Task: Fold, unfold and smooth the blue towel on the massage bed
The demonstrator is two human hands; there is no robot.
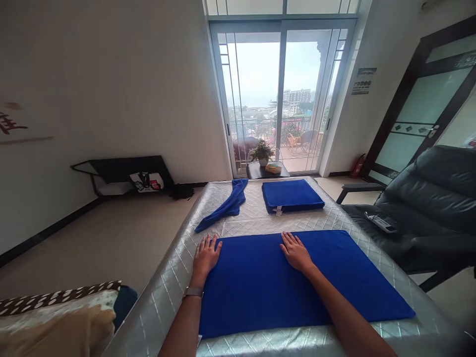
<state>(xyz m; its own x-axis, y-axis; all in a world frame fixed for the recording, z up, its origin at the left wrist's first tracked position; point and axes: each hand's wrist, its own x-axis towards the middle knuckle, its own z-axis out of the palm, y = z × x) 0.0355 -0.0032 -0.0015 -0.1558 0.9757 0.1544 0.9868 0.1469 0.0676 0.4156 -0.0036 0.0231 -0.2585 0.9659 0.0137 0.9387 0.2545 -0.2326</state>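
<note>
A blue towel (260, 292) lies spread flat across the near part of a silvery quilted mattress (171, 277). My left hand (207, 254) rests flat at the towel's far left corner, fingers stretched forward. On the towel's far edge, about the middle, my right hand (295, 252) lies palm down with its fingers out. Neither hand grips anything. Beyond them sits a neat stack of folded blue towels (292, 193) with a white tag at its front. Left of the stack, a crumpled blue towel (225, 206) lies in a loose strip.
A black recliner (427, 213) with a white device (381, 222) on its seat stands to the right. At the mattress's far end is a small table (253, 171) with a potted plant (262, 151). Bedding (59, 317) is at lower left; a bag (147, 182) lies by the left wall.
</note>
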